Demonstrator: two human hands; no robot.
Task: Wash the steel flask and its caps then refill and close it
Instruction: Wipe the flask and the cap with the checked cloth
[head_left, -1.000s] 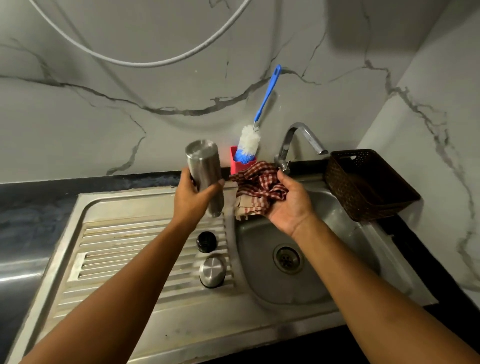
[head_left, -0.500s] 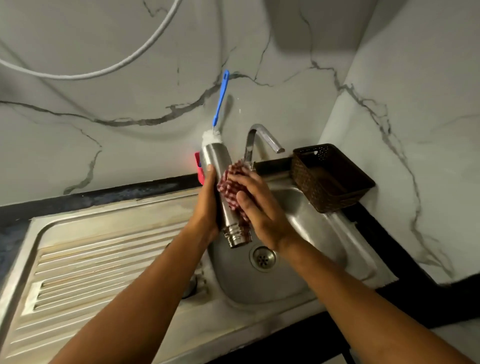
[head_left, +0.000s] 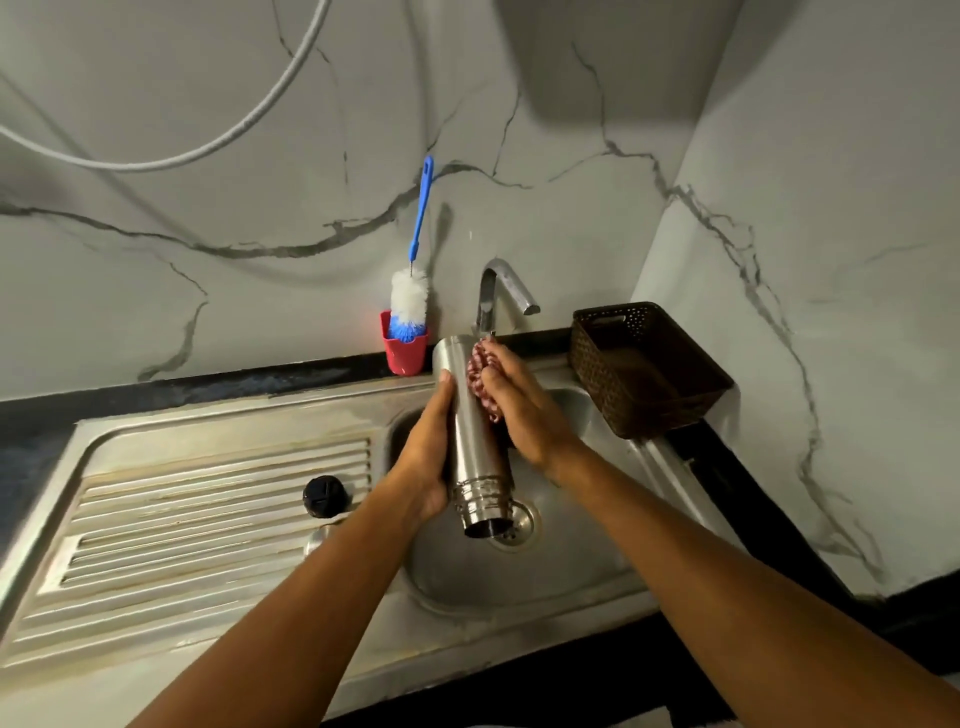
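The steel flask (head_left: 475, 441) hangs upside down over the sink basin (head_left: 587, 561), its threaded open mouth pointing at the drain. My left hand (head_left: 426, 457) grips its body from the left. My right hand (head_left: 519, 410) holds a bunched red checked cloth (head_left: 480, 376) and presses it against the flask's upper right side. The black inner cap (head_left: 325, 496) lies on the ribbed draining board (head_left: 208, 519). Just in front of it, the steel outer cap (head_left: 317, 538) shows only as an edge behind my left forearm.
The tap (head_left: 501, 291) arches over the basin behind the flask. A blue-handled bottle brush (head_left: 413, 296) stands in a red cup (head_left: 404, 353) against the marble wall. A dark woven basket (head_left: 644, 369) sits at the basin's right rim. A white hose (head_left: 218, 140) loops overhead.
The flask went from upright over the draining board to upside down over the basin. My right hand brought the cloth onto it and has slid up toward the flask's base.
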